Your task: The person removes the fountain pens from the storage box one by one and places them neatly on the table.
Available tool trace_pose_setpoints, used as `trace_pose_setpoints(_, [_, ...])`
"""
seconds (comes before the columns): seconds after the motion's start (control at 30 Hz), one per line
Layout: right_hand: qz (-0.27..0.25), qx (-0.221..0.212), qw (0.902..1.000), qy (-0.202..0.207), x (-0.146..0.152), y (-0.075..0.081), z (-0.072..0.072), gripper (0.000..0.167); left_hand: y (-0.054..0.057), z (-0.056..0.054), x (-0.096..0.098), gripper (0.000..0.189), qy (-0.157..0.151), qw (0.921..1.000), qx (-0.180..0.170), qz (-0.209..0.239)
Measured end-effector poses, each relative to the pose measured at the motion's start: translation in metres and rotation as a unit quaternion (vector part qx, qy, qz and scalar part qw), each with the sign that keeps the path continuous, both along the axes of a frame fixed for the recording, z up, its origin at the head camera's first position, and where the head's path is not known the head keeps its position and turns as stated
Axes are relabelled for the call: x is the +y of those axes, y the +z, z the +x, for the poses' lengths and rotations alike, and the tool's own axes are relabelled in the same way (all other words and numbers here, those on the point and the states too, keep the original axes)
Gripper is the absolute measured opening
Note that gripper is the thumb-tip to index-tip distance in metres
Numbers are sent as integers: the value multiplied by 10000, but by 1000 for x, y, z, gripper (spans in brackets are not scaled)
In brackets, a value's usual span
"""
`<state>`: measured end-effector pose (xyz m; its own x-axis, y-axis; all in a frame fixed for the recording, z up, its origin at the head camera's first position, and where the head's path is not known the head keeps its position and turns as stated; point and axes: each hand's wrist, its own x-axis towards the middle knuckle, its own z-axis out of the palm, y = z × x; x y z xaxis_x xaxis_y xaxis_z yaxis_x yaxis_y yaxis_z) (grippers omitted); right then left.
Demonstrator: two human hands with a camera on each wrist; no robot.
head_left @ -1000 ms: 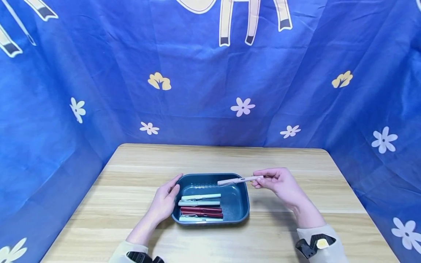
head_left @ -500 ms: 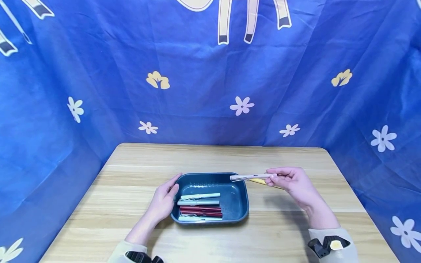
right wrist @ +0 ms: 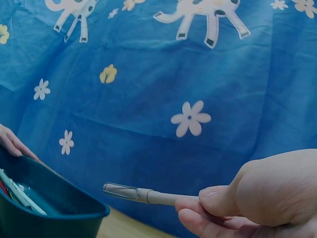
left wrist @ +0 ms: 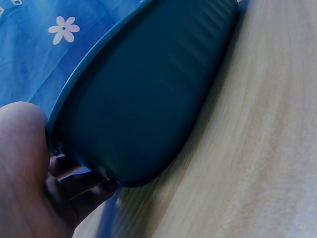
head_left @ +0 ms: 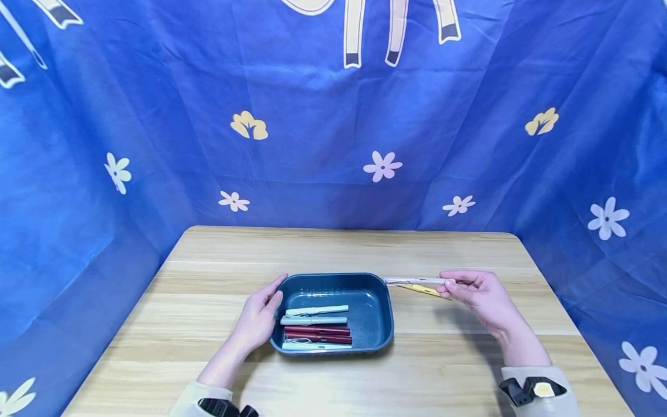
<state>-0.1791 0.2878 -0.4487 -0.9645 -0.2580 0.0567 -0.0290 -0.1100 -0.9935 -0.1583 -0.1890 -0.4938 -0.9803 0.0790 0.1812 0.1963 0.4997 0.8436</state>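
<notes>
At the table point(head_left: 365, 388), left hand point(head_left: 256, 319) grips a tray point(head_left: 369, 325), right hand point(head_left: 478, 296) pinches a pale pen point(right wrist: 161, 198).

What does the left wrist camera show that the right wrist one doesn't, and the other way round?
Only the left wrist view shows the left hand's fingers low on the outside of the tray.

Only the right wrist view shows the right hand pinching a pale pen, and the pens lying inside the tray.

Both share the tray, some of the left hand, part of the table and the blue cloth with white flowers.
</notes>
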Motion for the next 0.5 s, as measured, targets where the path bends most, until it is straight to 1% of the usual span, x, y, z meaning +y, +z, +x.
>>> trace_pose_setpoints(0.1, [73, -80, 9999, -106, 3, -6, 1, 37, 0, 1, 0, 45, 9, 10000, -27, 9])
trace_pose_setpoints(0.17, [119, -129, 9997, -184, 5, -9, 1, 39, 0, 1, 0, 45, 2, 10000, -33, 21])
trace_pose_setpoints(0.33, [160, -329, 9988, -337, 11, -21, 1, 39, -1, 0, 0, 45, -1, 10000, -52, 17])
trace_pose_setpoints(0.5, [206, -446, 9982, -342, 14, -35, 1, 39, -1, 0, 0, 45, 11, 10000, -64, -17])
